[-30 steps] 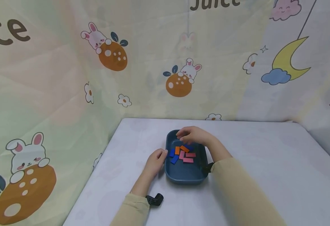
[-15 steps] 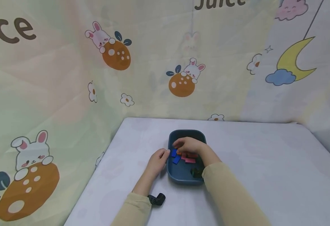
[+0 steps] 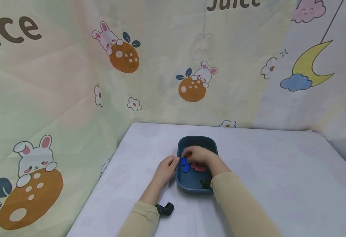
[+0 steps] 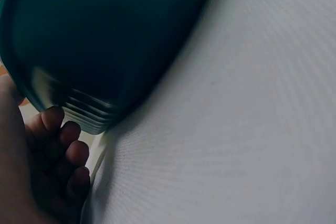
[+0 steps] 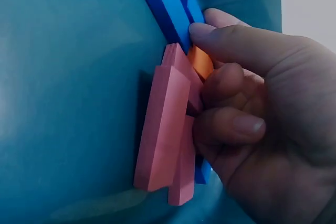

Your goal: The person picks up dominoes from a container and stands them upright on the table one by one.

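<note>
A dark blue-green tray [image 3: 189,184] stands on the white table. At its left rim, my left hand [image 3: 164,168] grips the edge; the left wrist view shows the thumb at the rim and the fingers [image 4: 77,153] curled below it. Inside the tray is my right hand [image 3: 202,154], fingers bent over several small blocks. Its thumb and index finger pinch at an orange block [image 5: 200,65], partly hidden by the hand. Blue blocks [image 5: 165,9] lie beside the thumb tip. Pink blocks [image 5: 164,129] overlap near the curled lower fingers.
The white-covered table [image 3: 268,171] extends on both sides of the tray. Behind and left of it hangs a cartoon-printed cloth [image 3: 158,39]. A black wrist camera [image 3: 166,209] is strapped to the left wrist, and another [image 3: 206,183] overlaps the tray's near right corner.
My right hand has come down from above the tray's far end onto the blocks, covering some of them. My left hand stays at the rim. The head view has turned slightly left.
</note>
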Motion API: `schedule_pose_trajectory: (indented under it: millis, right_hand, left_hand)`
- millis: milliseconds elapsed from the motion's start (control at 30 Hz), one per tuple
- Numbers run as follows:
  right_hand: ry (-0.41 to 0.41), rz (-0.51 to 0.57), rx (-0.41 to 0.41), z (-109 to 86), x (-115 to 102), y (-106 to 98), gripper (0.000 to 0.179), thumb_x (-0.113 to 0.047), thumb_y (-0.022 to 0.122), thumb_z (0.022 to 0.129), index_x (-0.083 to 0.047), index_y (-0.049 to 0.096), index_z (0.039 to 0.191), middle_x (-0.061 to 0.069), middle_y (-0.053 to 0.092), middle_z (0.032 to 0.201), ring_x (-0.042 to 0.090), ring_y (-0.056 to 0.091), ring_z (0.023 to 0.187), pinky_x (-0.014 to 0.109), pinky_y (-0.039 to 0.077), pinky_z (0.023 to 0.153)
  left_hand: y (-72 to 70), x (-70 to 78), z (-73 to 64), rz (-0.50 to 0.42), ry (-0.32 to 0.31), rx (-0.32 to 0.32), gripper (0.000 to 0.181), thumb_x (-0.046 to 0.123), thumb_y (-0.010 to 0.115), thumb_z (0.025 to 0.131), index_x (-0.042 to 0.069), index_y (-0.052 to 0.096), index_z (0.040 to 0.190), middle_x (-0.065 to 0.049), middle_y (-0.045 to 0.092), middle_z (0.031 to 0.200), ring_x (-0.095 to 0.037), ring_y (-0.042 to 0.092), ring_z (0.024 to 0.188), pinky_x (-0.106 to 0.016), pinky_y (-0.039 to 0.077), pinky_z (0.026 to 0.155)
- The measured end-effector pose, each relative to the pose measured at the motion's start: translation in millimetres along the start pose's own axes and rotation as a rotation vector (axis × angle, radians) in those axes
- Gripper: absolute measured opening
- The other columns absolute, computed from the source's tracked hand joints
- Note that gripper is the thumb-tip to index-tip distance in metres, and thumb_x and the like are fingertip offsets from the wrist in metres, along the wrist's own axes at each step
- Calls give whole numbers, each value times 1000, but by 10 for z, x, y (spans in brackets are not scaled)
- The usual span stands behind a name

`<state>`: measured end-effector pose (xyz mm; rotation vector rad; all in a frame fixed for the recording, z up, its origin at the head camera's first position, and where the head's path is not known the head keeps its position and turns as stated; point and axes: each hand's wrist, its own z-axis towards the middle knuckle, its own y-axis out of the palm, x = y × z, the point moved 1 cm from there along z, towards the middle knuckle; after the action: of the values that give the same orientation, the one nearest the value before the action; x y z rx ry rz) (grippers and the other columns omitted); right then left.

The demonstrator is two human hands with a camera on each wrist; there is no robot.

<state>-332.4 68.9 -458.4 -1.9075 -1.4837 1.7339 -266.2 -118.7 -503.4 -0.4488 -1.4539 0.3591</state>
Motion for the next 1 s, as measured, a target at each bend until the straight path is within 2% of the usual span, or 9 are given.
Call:
schedule_pose_trajectory:
  millis: [200,300,433,533,700,867,1000]
  right_hand:
    - [9,0,17,-2,-11,21,18,-17,71,91,-25,68,106,1,64,101,21,59,85,35,47,76]
    - [-4,0,40,7,0,29,15,-16,70,91,-22,68,104,1,65,99,19,59,83,33,48,73]
    - [-15,-54,86,16,22,22,9,-17,66,93,-22,69,101,-2,67,100,17,59,82,32,48,75]
    - [1,-43,92,5,43,7,14,-14,62,94,-22,70,102,0,67,100,18,60,80,32,48,73]
    - [19,4,42,-23,48,-5,28,-9,61,90,-24,69,112,3,64,105,20,62,80,33,51,71]
    - [7,-52,28,-32,14,-1,24,-14,66,90,-26,68,111,1,65,105,20,61,85,35,51,77]
    - [-25,-160,38,-39,-26,9,21,-19,70,90,-28,69,109,-1,66,102,19,60,87,40,51,83]
  left_hand:
    - [4,-12,-2,-11,4,3,39,53,47,100,20,63,87,1,59,85,-16,56,79,-32,46,72]
    - [3,-11,-2,-13,9,6,39,53,48,100,19,64,87,1,59,84,-16,55,78,-32,46,71]
    - [-2,2,-7,-16,9,6,40,52,48,100,18,65,89,1,59,84,-16,56,78,-32,46,71]
    - [-5,12,-11,-19,7,7,39,50,48,101,17,65,89,1,60,84,-17,56,78,-32,46,72]
    - [-3,18,-14,-17,1,6,40,53,47,100,18,64,88,1,59,84,-16,56,78,-32,47,72]
    - [-2,23,-14,-15,5,4,41,53,47,100,18,64,89,1,59,84,-16,56,78,-32,47,72]
    - [0,14,-22,-10,4,3,39,52,47,101,19,63,88,1,59,84,-16,56,78,-32,47,71]
